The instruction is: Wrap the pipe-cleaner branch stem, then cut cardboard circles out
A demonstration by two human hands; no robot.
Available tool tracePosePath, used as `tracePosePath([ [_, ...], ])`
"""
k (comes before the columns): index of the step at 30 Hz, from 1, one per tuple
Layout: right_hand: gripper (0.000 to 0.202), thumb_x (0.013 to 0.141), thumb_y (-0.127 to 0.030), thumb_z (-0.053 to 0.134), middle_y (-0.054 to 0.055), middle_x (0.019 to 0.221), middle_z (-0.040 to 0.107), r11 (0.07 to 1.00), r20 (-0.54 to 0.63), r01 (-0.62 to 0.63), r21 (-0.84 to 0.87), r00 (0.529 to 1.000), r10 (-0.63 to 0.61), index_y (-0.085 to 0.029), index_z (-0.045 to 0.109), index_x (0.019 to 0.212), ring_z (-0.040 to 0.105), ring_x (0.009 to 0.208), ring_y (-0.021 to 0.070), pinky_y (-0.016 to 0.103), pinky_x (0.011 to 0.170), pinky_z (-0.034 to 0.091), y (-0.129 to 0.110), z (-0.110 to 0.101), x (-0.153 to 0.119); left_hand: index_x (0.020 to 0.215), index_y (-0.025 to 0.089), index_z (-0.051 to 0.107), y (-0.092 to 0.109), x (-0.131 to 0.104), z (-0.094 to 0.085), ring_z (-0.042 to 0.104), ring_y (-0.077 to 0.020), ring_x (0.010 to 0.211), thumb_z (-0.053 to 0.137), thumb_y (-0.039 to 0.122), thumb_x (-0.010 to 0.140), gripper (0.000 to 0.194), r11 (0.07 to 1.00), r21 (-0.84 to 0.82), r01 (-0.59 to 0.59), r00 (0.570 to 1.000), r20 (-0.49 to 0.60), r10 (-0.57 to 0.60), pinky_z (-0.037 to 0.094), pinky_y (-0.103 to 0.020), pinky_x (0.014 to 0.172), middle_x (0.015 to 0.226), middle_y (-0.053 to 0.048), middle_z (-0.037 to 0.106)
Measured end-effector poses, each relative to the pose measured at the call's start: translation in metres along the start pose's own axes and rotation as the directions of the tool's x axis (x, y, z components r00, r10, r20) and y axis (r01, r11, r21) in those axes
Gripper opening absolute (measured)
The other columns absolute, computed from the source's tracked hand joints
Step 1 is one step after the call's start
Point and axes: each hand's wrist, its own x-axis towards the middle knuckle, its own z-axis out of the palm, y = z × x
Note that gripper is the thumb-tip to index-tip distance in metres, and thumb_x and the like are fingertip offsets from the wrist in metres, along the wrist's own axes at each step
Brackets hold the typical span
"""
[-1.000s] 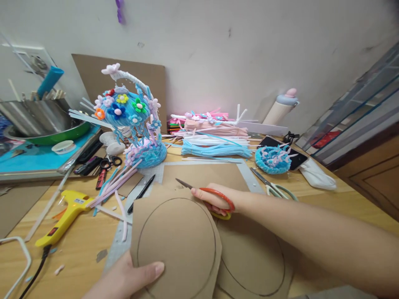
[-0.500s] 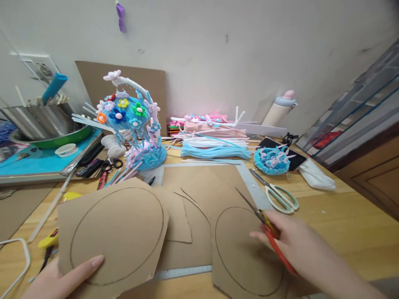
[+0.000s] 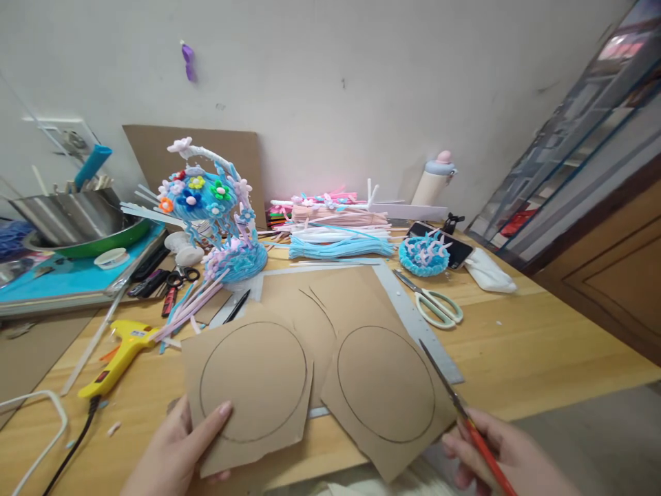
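Note:
My left hand [image 3: 189, 437] pinches a cardboard piece [image 3: 253, 382] by its lower left, thumb on top and fingers underneath. A large circle is drawn on it in dark line. In my right hand [image 3: 500, 451] is a pair of red-handled scissors [image 3: 467, 420], the blades pointing up and to the left. Just left of those scissors lies a second cardboard piece [image 3: 387, 386], also marked with a circle; I cannot tell whether my right fingers touch its corner. Beneath both pieces is a larger cardboard sheet [image 3: 356, 293] with curved dark lines, lying over a grey mat [image 3: 441, 362].
Green-and-white scissors [image 3: 436, 306] lie at the right. A yellow glue gun [image 3: 121, 355] with its cord is at the left. Behind stand a blue flower-covered pipe-cleaner lamp shape [image 3: 206, 200], pipe-cleaner bundles [image 3: 341, 246] and a round blue fuzzy piece [image 3: 424, 255].
My left hand and its cardboard piece have moved right, uncovering the glue gun. My right hand with the scissors has moved down and right, off the second piece's circle.

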Motion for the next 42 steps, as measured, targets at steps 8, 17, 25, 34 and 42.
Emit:
tracePosePath([
  [8, 0.043, 0.063, -0.059, 0.063, 0.013, 0.09, 0.067, 0.938, -0.165, 0.007, 0.345, 0.985, 0.054, -0.018, 0.057, 0.076, 0.064, 0.065, 0.0205, 0.029, 0.05, 0.05, -0.017, 0.017, -0.008, 0.117, 0.022, 0.047, -0.015, 0.003, 0.019, 0.067, -0.0269, 0.073, 0.07, 0.036, 0.063, 0.06, 0.966, 0.235, -0.104, 0.994, 0.004, 0.106, 0.048, -0.027, 0.033, 0.117, -0.014, 0.06],
  [17, 0.024, 0.073, -0.042, 0.055, -0.001, 0.058, 0.057, 0.9, -0.422, 0.195, -0.39, 0.831, -0.362, -0.022, 0.043, 0.065, 0.051, 0.054, 0.0151, 0.024, 0.051, 0.038, -0.021, -0.016, 0.008, 0.139, 0.027, 0.019, -0.009, 0.037, 0.014, 0.067, -0.0227, 0.072, 0.065, 0.042, 0.07, 0.085, 0.921, 0.288, -0.26, 0.962, 0.001, 0.272, 0.055, -0.035, 0.054, 0.117, -0.014, 0.058],
  [25, 0.009, 0.08, -0.031, 0.045, 0.01, 0.103, 0.063, 0.835, -0.224, 0.298, -0.462, 0.872, -0.435, -0.023, 0.046, 0.083, 0.06, 0.091, 0.0231, 0.031, 0.076, 0.046, -0.017, -0.02, 0.025, 0.125, 0.021, 0.045, -0.003, -0.002, 0.057, 0.044, -0.0301, 0.121, 0.065, 0.038, 0.069, 0.062, 0.906, 0.128, -0.404, 0.906, 0.191, 0.377, 0.036, -0.044, 0.1, 0.131, -0.013, 0.048],
  [34, 0.006, 0.074, -0.02, 0.042, 0.006, 0.092, 0.062, 0.774, -0.199, 0.308, -0.554, 0.853, -0.482, -0.023, 0.047, 0.077, 0.058, 0.088, 0.0229, 0.03, 0.072, 0.043, -0.016, -0.018, 0.028, 0.132, 0.004, 0.031, -0.006, -0.033, 0.098, 0.055, -0.0273, 0.113, 0.058, 0.009, 0.071, 0.067, 0.88, -0.36, 0.311, 0.899, 0.411, -0.15, 0.04, -0.037, 0.1, 0.123, -0.024, 0.053],
  [42, 0.012, 0.071, -0.01, 0.038, 0.002, 0.077, 0.054, 0.681, -0.16, 0.308, -0.664, 0.831, -0.532, -0.022, 0.038, 0.069, 0.051, 0.074, 0.0187, 0.027, 0.064, 0.037, -0.022, -0.018, 0.029, 0.123, 0.007, 0.042, -0.018, -0.031, 0.1, 0.061, -0.0251, 0.099, 0.068, 0.018, 0.066, 0.064, 0.91, -0.234, 0.343, 0.827, 0.534, -0.175, 0.044, -0.034, 0.089, 0.111, -0.02, 0.06],
])
